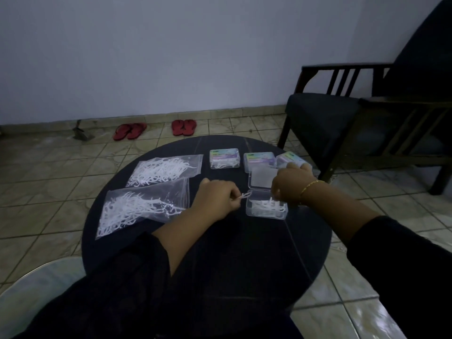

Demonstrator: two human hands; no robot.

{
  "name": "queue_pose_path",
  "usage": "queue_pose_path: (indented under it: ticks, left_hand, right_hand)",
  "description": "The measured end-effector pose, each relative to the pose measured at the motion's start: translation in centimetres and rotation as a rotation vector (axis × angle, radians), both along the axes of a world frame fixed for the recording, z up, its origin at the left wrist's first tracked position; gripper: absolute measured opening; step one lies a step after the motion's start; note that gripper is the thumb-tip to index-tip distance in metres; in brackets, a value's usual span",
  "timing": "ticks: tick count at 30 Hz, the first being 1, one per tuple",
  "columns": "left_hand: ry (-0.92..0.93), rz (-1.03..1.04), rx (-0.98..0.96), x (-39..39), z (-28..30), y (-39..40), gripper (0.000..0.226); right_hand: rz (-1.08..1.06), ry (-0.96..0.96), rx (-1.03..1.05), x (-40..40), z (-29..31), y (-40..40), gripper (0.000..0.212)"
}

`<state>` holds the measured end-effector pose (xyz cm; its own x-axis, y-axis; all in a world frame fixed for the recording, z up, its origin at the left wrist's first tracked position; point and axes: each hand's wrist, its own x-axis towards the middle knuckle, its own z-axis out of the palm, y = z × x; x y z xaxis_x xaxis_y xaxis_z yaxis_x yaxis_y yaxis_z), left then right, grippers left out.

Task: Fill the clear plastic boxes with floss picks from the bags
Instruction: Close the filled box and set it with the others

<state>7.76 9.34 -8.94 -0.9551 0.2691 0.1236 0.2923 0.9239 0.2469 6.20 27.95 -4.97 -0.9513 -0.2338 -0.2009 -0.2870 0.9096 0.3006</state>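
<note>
Head view: left hand [216, 198] pinches a pick [245, 195] just left of the box [266, 207]; drop it flat inside while right-hand fingers [277, 189], curled, steady the rim.

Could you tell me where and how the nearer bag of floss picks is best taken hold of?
Probably pinch the nearer bag at its right end, coming from above: the picks inside lie heaped toward the left, so the film there looks flat and nearly bare.
</note>
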Motion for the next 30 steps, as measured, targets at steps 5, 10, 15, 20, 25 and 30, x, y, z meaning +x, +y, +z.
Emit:
queue_pose_path:
  ticks: [5,10,15,20,25,30]
  left_hand:
    - [0.065,-0.165,-0.020,-1.4,0.8,3.4,0.021]
    - [0.031,-0.162,-0.070,-2.0,0.1,4.6,0.033]
    - [0.037,-0.164,-0.050,-1.4,0.2,2.9,0.036]
    - [0.086,-0.169,-0.033,0.0,1.2,-0.8,0.030]
    - [0.150,-0.068,-0.070,1.5,2.0,-7.0,0.040]
    - [0.087,0.028,-0.105,2.8,1.8,-13.8,0.083]
  right_hand:
    - [-0.045,0.063,-0.089,0.1,0.0,2.0,0.036]
    - [-0.040,0.064,-0.112,0.2,0.0,2.6,0.037]
    - [-0.032,0.039,-0.131,0.3,-0.1,1.2,0.036]
    - [0.029,0.038,-0.270,0.5,0.2,-2.5,0.029]
    - [0.101,-0.044,-0.403,0.6,-0.1,-7.6,0.027]
    - [0.079,-0.170,-0.498,0.8,-1.5,-11.8,0.027]
